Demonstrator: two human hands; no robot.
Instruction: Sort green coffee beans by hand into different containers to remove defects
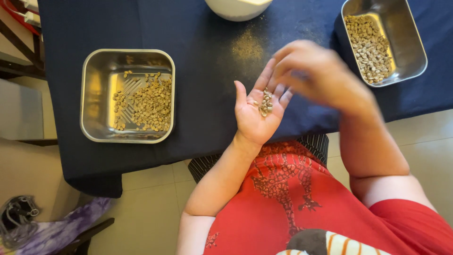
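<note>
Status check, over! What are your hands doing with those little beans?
Left hand open, palm up, cupping small pile of beans. Right hand blurred, over left fingertips. Steel trays of beans left and right. Nothing in the way.

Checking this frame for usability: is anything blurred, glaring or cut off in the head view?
Head view: the right hand is smeared by motion blur, while the open left hand and the beans on its palm are sharp; warm glare streaks the floor of the left steel tray; the right steel tray and the white bowl are cropped by the top edge.
</note>
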